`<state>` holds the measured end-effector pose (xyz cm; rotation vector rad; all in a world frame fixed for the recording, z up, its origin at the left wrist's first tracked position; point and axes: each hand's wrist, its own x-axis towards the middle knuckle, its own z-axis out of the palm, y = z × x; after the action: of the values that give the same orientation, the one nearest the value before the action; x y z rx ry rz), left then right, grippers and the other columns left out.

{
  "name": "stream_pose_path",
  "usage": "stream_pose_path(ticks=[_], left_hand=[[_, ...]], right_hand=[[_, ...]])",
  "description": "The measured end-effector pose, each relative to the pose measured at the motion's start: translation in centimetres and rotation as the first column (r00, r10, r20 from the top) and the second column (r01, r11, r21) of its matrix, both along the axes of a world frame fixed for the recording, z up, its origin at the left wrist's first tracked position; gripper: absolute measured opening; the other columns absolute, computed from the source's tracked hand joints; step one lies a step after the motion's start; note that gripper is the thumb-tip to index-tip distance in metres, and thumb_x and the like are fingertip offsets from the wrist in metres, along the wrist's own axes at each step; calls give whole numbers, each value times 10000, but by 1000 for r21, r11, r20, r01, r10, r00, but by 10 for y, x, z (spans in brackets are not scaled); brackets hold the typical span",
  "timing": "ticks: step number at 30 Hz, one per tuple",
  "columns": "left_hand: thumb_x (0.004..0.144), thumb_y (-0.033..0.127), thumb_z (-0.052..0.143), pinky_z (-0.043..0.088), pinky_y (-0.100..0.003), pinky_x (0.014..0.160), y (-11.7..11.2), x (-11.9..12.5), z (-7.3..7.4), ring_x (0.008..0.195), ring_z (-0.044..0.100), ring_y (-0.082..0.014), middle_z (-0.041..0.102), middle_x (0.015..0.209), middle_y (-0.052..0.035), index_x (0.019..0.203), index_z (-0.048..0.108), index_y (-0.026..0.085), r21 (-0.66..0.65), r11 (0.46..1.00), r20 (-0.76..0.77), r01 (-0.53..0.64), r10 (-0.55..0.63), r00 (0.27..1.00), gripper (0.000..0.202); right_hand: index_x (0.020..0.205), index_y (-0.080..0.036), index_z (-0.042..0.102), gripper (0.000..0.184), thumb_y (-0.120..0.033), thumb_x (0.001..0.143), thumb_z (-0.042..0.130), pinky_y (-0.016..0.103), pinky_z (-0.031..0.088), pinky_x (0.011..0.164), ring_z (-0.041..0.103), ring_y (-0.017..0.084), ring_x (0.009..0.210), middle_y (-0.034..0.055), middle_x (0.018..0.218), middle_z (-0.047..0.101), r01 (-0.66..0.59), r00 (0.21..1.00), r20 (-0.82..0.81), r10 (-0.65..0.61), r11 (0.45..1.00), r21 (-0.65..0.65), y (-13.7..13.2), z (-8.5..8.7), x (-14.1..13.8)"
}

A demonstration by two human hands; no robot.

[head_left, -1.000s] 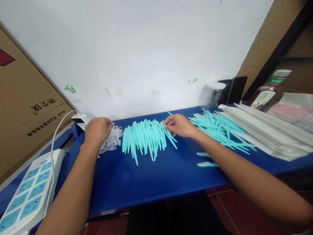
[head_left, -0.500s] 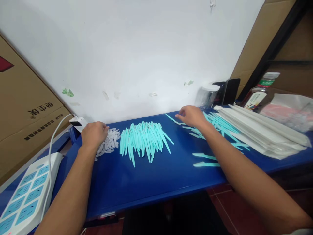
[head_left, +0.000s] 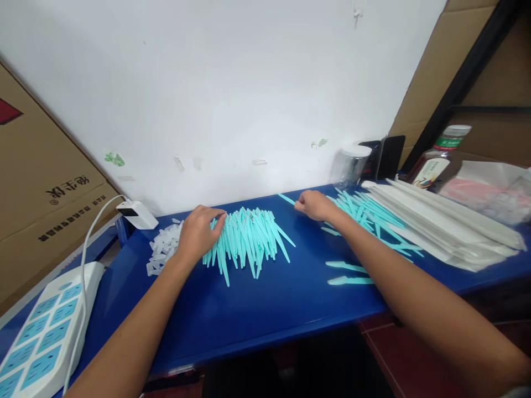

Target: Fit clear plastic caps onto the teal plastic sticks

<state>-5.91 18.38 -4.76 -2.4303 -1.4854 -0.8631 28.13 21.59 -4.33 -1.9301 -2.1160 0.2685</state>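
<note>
My right hand [head_left: 313,205] is closed on one end of a turquoise eyebrow razor [head_left: 286,198] near the back edge of the table. My left hand [head_left: 201,232] hovers at the left end of a dense pile of turquoise eyebrow razors [head_left: 249,237]. Its fingers are pinched together, and what they hold, if anything, is hidden. To the left of that hand lies a heap of small translucent blade caps [head_left: 162,249], partly covered by it. More razors [head_left: 384,224] lie scattered beyond my right forearm, and two separate ones [head_left: 346,280] rest nearer the front.
White flat sleeves [head_left: 448,226] are stacked at the right, by a bottle [head_left: 435,157] and a clear jar [head_left: 352,166]. A power strip [head_left: 45,331] and a white charger [head_left: 139,214] with a cable sit left. The wall [head_left: 249,99] stands behind the blue table [head_left: 249,320].
My left hand has moved right, from the cap heap to the razor pile. My right hand has come slightly down and left and now grips the single razor at the back.
</note>
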Motion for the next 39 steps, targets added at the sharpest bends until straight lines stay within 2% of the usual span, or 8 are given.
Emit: stream_pose_path(ticks=[3,7,10,19,23,27,33,39], left_hand=[[1013,467,560,517,-383,889,-14,21,0,956,693,-261,800,992,-84,1029,798,209,-61,991,191,117,-104,976,351],[1006,517,574,536,-343,801,-34,47,-2,864,700,-225,804,953,-53,1045,790,225,-210,930,388,301,-203,899,365],[1024,508,547,522,-324,776,-41,55,-4,822,694,-211,788,880,-35,895,767,227,-238,900,420,365,-244,874,379],[1053,458,454,460,-367,765,-10,18,-2,857,658,-267,746,864,-90,884,727,208,-149,982,21,113,-111,994,407],[1052,473,392,444,-418,783,-2,-7,12,953,652,-346,745,932,-158,937,754,193,24,971,-161,-237,237,958,472],[1047,467,348,443,-442,750,2,-29,23,959,645,-382,733,942,-194,951,764,177,65,888,-241,-456,458,856,515],[971,439,522,476,-456,734,15,-65,25,1000,665,-431,737,976,-236,1000,799,161,-143,753,-362,-642,564,742,393],[986,470,480,510,-468,786,18,-62,22,1046,659,-417,758,1057,-215,1132,771,168,-79,814,-342,-575,520,783,444]], right_hand=[[800,-161,648,299,-270,995,449,245,424,533,635,141,628,78,809,752,-79,966,-245,81,997,18,-11,9,-15],[938,-160,624,171,-331,923,623,240,500,454,663,155,635,106,884,771,-329,495,-839,225,942,59,-33,7,-51],[971,-163,653,301,-428,858,741,231,492,427,674,169,646,75,825,755,-476,386,-879,280,877,70,-46,1,-69],[946,-134,759,369,-494,935,679,281,446,477,559,133,490,58,739,719,-95,591,-756,283,954,283,-29,9,-38],[1098,-171,801,234,-248,968,623,356,545,804,726,253,933,121,1132,776,-347,829,-279,484,837,424,-26,-7,-40],[1308,-206,737,454,-75,934,515,364,526,892,692,276,1115,121,1244,742,-533,831,-14,556,803,267,-29,-6,-41],[1278,-124,729,398,-339,949,666,428,527,903,665,384,1164,213,1280,709,30,968,247,-47,997,72,-16,25,31],[1491,-155,591,1061,-638,606,922,477,593,855,585,499,1300,233,1584,491,252,925,362,-114,898,-361,-18,32,65]])
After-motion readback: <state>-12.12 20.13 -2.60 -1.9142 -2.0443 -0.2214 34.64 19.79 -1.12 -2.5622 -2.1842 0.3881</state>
